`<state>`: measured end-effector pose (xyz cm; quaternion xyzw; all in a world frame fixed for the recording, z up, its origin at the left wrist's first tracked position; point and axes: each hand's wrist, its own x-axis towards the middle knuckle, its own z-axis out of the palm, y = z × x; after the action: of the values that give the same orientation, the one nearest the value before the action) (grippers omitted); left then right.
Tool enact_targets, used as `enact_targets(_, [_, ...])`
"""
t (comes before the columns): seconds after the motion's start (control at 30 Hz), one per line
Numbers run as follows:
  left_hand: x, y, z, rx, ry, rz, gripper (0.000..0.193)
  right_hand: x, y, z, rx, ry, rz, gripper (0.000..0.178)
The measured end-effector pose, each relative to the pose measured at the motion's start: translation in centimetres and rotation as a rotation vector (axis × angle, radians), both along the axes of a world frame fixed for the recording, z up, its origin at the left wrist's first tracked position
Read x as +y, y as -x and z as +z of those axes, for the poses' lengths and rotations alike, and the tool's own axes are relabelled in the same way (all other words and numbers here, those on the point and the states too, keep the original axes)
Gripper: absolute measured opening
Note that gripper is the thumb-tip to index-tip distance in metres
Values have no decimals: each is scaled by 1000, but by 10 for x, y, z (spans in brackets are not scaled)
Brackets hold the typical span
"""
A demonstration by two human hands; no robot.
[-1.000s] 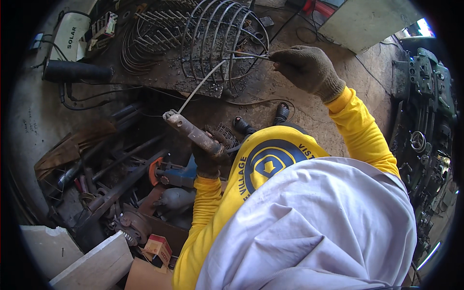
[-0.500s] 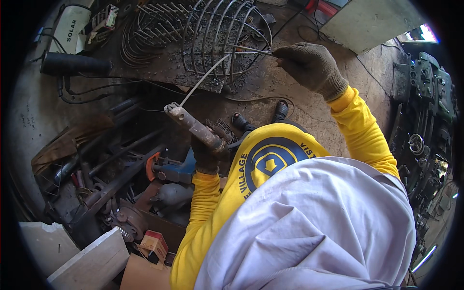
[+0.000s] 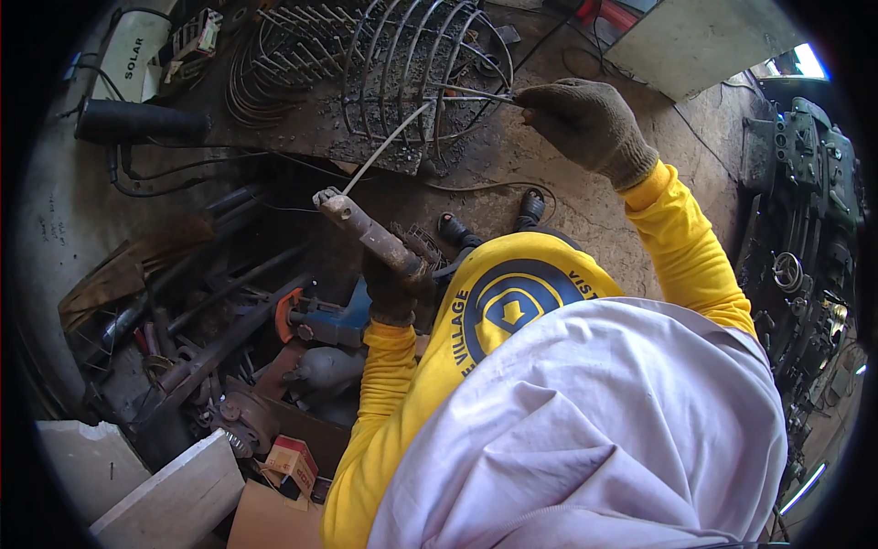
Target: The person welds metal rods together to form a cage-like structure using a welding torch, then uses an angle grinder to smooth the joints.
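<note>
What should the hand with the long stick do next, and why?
Probably ease the rod tip down onto the wire cage. The left hand aims the holder there, while the right hand pinches a thin wire against the cage.

A blue and orange angle grinder lies among scrap pipes; a black cylinder rests near the floor's far-left edge.

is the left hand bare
No, the left hand wears a dark glove and grips the rusty electrode holder.
</note>
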<state>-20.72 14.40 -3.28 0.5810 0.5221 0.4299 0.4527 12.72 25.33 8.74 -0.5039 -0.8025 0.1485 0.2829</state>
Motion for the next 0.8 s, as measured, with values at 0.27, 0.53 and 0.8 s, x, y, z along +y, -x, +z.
enact_targets(0.27, [-14,19,-60,199,-12,-61,23,-1,-20,-29,-70,-174,61,17])
enact_targets(0.53, [-21,23,-45,-455,396,6,20,2,-4,0,36,-103,102,24])
enact_targets(0.8, [-18,30,-50,-420,378,-5,16,-1,-8,-12,42,-142,44,29])
